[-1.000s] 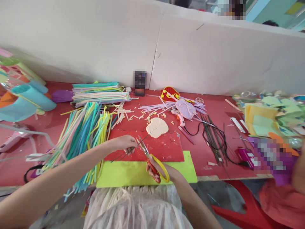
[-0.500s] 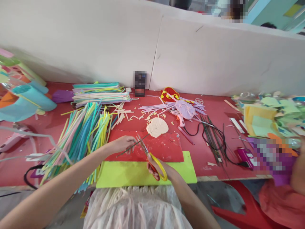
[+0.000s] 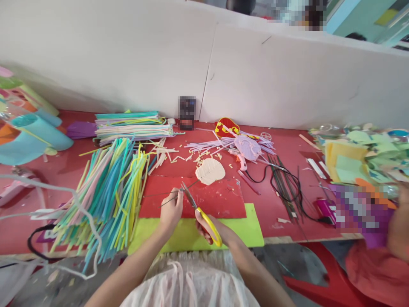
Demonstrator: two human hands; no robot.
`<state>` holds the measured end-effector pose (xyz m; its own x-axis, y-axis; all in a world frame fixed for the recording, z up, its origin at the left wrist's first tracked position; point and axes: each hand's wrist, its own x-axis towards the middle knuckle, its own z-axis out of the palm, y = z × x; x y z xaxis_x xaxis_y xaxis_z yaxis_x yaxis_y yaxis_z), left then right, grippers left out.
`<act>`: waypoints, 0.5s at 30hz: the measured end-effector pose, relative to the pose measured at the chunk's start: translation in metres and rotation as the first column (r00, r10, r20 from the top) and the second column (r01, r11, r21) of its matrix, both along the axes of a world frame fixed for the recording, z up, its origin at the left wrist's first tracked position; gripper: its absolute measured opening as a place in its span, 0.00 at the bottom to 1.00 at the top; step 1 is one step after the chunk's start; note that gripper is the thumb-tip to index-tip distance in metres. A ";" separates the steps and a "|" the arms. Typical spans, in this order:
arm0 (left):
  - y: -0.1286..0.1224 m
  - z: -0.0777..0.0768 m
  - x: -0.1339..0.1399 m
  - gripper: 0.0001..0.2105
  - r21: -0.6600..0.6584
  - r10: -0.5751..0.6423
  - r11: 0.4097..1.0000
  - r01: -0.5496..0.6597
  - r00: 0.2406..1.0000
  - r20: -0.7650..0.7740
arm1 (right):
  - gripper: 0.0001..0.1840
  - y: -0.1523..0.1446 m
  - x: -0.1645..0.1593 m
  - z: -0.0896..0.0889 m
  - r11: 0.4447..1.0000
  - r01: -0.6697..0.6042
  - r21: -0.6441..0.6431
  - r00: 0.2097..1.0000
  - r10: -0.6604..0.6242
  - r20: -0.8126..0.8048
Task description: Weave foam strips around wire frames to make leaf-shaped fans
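My left hand [image 3: 172, 208] pinches thin dark stems [image 3: 167, 198] over the red board, thumb against fingers. In my right hand [image 3: 208, 228] are yellow-handled scissors [image 3: 206, 217], held by the loops. Their blades point up and left beside my left fingertips; whether they touch a stem I cannot tell. One dark stem leads up from my left hand to a cream, ridged round piece [image 3: 210, 171] lying at the board's far edge. Beneath both hands lie the red board [image 3: 223, 200] and a lime green sheet [image 3: 252, 226].
Bundles of coloured pipe cleaners [image 3: 105, 187] lie left. Behind are cream offcuts [image 3: 163, 162], a lilac round piece [image 3: 247, 147] and a pink glue gun [image 3: 243, 163]. Dark stems [image 3: 283, 183] and a black cord lie right. Another person's arm [image 3: 398, 226] is at far right.
My left hand has turned upright and moved slightly down, now pinching the stems near the scissor tips. My right hand and the scissors have shifted slightly left.
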<state>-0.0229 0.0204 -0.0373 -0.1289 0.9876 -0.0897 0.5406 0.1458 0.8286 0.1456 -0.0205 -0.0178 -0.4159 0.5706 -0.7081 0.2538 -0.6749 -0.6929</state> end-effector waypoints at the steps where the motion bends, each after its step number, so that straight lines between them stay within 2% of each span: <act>1: 0.002 -0.001 0.000 0.15 0.005 0.012 1.000 -0.012 1.000 -0.017 | 0.34 0.000 0.000 0.001 1.000 -0.004 -0.003 1.000 0.004 0.001; 6: 0.013 0.000 -0.001 0.11 0.041 0.093 0.995 -0.090 0.993 -0.077 | 0.33 0.003 -0.003 0.005 1.000 0.010 -0.020 1.000 -0.010 0.007; 9: 0.018 0.001 0.000 0.09 0.048 0.060 0.997 -0.055 0.994 -0.093 | 0.33 0.002 -0.005 0.006 0.998 0.023 -0.051 0.999 -0.021 0.027; 15: 0.028 0.007 0.001 0.12 0.053 -0.045 0.998 0.041 0.995 0.088 | 0.33 0.001 -0.001 0.008 0.996 0.089 -0.010 0.995 -0.089 -0.053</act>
